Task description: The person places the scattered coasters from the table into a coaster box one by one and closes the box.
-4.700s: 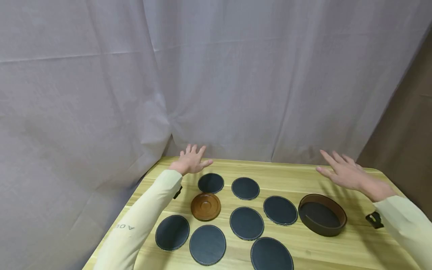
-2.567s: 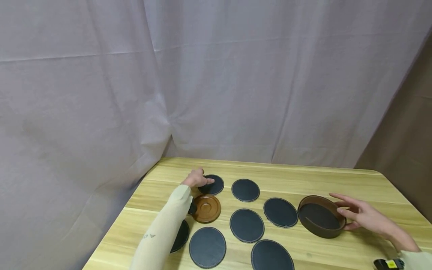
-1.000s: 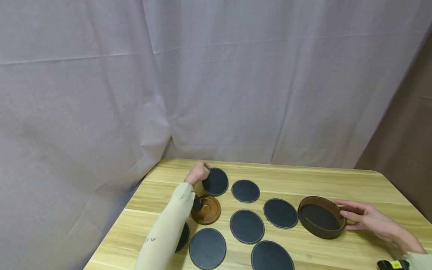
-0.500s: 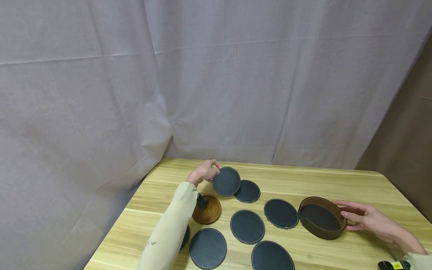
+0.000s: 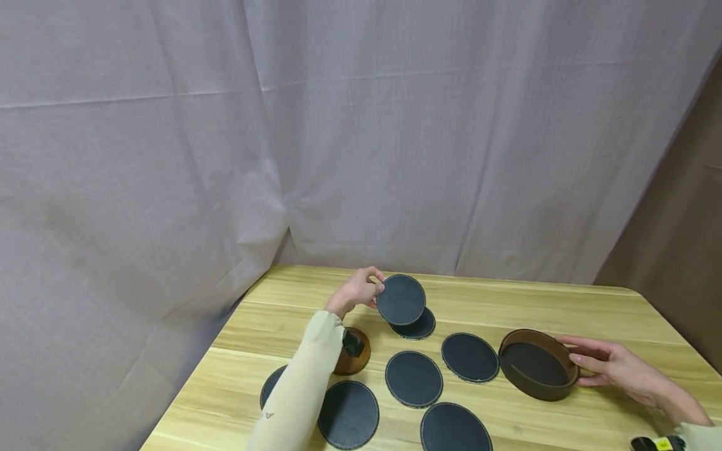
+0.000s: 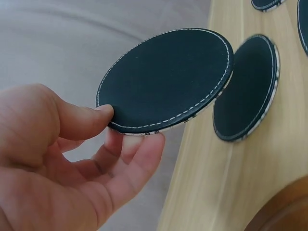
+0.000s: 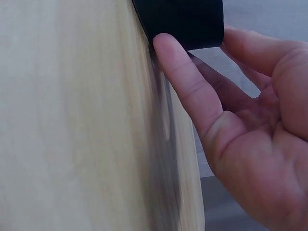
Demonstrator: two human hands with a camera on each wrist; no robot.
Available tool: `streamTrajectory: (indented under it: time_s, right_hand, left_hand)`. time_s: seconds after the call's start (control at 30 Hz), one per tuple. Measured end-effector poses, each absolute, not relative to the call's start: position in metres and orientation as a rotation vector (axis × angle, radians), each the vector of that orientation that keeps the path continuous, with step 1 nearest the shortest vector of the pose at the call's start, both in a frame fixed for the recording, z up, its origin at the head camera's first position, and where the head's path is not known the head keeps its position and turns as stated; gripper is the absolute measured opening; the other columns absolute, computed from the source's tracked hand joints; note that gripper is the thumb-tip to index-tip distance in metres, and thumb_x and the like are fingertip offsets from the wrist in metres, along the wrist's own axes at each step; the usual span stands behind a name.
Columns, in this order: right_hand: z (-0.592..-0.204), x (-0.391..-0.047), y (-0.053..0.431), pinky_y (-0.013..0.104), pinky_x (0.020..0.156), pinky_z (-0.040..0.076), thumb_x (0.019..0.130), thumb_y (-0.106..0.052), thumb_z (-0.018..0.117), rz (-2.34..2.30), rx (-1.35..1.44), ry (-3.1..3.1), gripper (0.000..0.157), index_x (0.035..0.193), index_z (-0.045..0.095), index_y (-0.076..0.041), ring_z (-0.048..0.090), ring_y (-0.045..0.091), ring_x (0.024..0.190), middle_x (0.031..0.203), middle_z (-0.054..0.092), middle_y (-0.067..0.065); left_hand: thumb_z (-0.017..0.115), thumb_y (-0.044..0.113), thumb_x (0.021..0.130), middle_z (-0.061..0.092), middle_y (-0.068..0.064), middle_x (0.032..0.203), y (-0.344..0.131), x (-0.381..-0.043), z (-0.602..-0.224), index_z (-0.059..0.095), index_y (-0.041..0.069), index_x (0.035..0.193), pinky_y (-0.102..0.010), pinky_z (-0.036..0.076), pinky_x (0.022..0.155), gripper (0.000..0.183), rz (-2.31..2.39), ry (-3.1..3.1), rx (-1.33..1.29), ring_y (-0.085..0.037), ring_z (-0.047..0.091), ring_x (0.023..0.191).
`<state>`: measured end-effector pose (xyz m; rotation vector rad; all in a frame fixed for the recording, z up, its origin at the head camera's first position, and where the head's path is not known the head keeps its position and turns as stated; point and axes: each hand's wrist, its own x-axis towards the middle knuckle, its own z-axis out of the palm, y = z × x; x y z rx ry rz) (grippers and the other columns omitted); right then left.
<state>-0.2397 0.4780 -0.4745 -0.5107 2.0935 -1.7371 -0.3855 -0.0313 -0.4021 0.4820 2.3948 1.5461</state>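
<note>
The left arm is stretched forward and a black coaster is pinched by the left hand between thumb and fingers, while a brown round holder is gripped by the right hand. The pale wooden table is backed by a grey curtain and dotted with more coasters (a wooden saucer is partly hidden by the left sleeve). The pinched coaster is tilted above the table, well apart from the right hand

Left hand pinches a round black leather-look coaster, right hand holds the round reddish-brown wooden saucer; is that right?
Not the saucer: the head view shows the right hand holding a round brown leather-look holder. The left hand does pinch the coaster.
</note>
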Motion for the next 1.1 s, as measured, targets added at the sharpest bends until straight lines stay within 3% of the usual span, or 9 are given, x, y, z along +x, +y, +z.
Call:
streamTrajectory:
  time_s: [0.2, 0.47, 0.77, 1.1]
  right_hand:
    - [-0.474, -0.239, 0.479, 0.035, 0.083, 0.059, 0.105, -0.005, 0.040, -1.734, -0.507, 2.100, 0.045, 0.148, 0.044, -0.019, 0.058, -0.006, 0.113, 0.129, 0.055, -0.033]
    - [-0.470, -0.241, 0.476, 0.035, 0.085, 0.058, 0.106, -0.007, 0.040, -1.735, -0.480, 2.064, 0.045, 0.147, 0.045, -0.023, 0.061, -0.001, 0.112, 0.127, 0.058, -0.029]
    - [-0.472, -0.242, 0.476, 0.035, 0.086, 0.058, 0.106, -0.006, 0.039, -1.740, -0.508, 2.042, 0.046, 0.148, 0.044, -0.022, 0.060, -0.001, 0.114, 0.129, 0.058, -0.028]
    - [-0.473, -0.241, 0.478, 0.034, 0.085, 0.058, 0.105, -0.003, 0.040, -1.762, -0.545, 2.049, 0.046, 0.148, 0.045, -0.019, 0.062, 0.002, 0.113, 0.129, 0.060, -0.025]
  left_hand:
    - [0.055, 0.002, 0.097, 0.057, -0.011, 0.080, -0.017, -0.380, -0.404, 0.057, 0.001, 0.112, -0.047, 0.060, 0.074, 0.015, 1.613, 2.342, 0.497, -0.025, 0.062, 0.061]
    - [0.055, -0.001, 0.097, 0.054, -0.007, 0.076, 0.006, -0.373, -0.413, 0.056, -0.001, 0.111, -0.052, 0.059, 0.078, 0.015, 1.698, 2.277, 0.498, -0.018, 0.057, 0.056]
    - [0.058, 0.001, 0.096, 0.055, -0.009, 0.078, 0.030, -0.361, -0.418, 0.057, 0.001, 0.111, -0.050, 0.059, 0.078, 0.014, 1.785, 2.226, 0.462, -0.021, 0.060, 0.060]
    - [0.056, -0.001, 0.097, 0.051, -0.004, 0.073, 0.053, -0.350, -0.419, 0.057, 0.000, 0.111, -0.039, 0.061, 0.067, 0.014, 1.876, 2.133, 0.484, -0.016, 0.057, 0.056]
